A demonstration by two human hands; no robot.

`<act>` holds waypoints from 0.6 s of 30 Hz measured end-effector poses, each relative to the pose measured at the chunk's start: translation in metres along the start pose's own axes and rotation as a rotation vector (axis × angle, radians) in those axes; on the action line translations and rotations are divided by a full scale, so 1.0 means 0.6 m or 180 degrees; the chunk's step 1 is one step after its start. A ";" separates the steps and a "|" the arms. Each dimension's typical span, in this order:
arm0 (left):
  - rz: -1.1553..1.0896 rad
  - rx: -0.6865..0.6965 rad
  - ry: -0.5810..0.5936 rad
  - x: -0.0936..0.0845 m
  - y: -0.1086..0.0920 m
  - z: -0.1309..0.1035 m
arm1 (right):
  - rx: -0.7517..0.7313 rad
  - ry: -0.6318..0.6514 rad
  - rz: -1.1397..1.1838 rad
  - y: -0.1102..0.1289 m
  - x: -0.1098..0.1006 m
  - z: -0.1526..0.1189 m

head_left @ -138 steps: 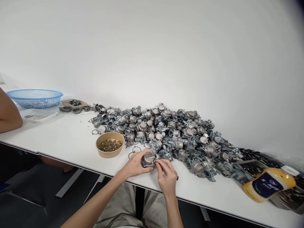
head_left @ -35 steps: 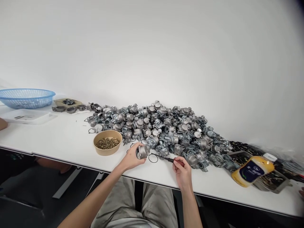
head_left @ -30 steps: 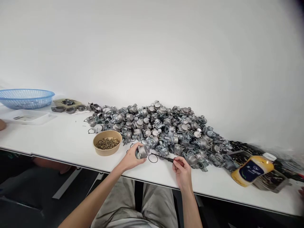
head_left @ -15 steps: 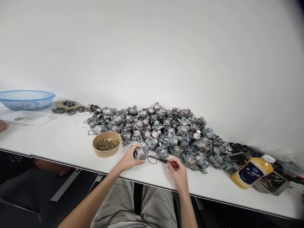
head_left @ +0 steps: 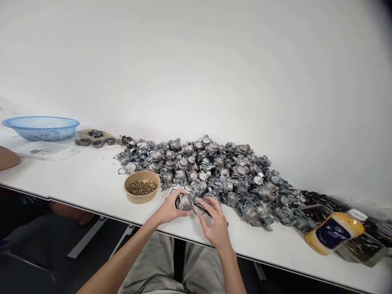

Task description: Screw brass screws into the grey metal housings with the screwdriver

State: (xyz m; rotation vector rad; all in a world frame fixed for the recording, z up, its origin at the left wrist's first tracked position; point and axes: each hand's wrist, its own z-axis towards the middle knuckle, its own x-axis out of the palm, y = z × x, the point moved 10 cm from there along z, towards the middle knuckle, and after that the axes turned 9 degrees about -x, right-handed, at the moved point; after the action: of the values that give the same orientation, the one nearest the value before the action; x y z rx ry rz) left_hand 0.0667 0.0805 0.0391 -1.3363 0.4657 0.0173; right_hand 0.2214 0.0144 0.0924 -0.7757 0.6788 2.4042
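My left hand [head_left: 169,210] is closed around a metal carburetor [head_left: 185,202], thumb below it and fingers above. To its right, my right hand [head_left: 216,222] reaches in with thumb and fingers apart, over a thin black rubber ring [head_left: 199,209]. A dark screwdriver shaft [head_left: 208,212] shows between those fingers; my hand hides most of the tool, and whether it lies on the table or touches the palm is unclear. Just beyond both hands rises a large heap of similar carburetors [head_left: 214,163].
Left of my hands stands a brown paper bowl [head_left: 142,199] of small brass-coloured screws. Farther left are a white tray [head_left: 45,152], a blue basket [head_left: 43,126] and another person's arm [head_left: 7,158]. A yellow bottle [head_left: 333,234] leans on a metal tray [head_left: 364,255] at right.
My right hand has let its grip on the red-handled screwdriver loosen and moved left, spreading its fingers by the ring. My left hand still holds the carburetor. The view has shifted slightly.
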 end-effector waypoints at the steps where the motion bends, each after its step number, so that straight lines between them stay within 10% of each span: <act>1: 0.0005 0.0001 0.0031 0.000 0.000 0.000 | -0.0007 0.0228 0.0179 0.004 0.014 0.015; 7: 0.0043 -0.0034 0.0178 -0.001 0.003 0.001 | 0.0328 0.1091 0.1293 -0.020 0.078 0.046; 18: 0.0397 0.0296 0.0520 0.000 0.011 -0.002 | 0.0587 0.0494 0.1866 -0.065 0.094 0.021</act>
State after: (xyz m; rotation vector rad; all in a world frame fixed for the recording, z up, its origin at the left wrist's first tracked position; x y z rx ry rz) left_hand 0.0643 0.0808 0.0330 -1.2209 0.6802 -0.0103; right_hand 0.2010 0.0686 0.0538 -0.7676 1.3241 2.7482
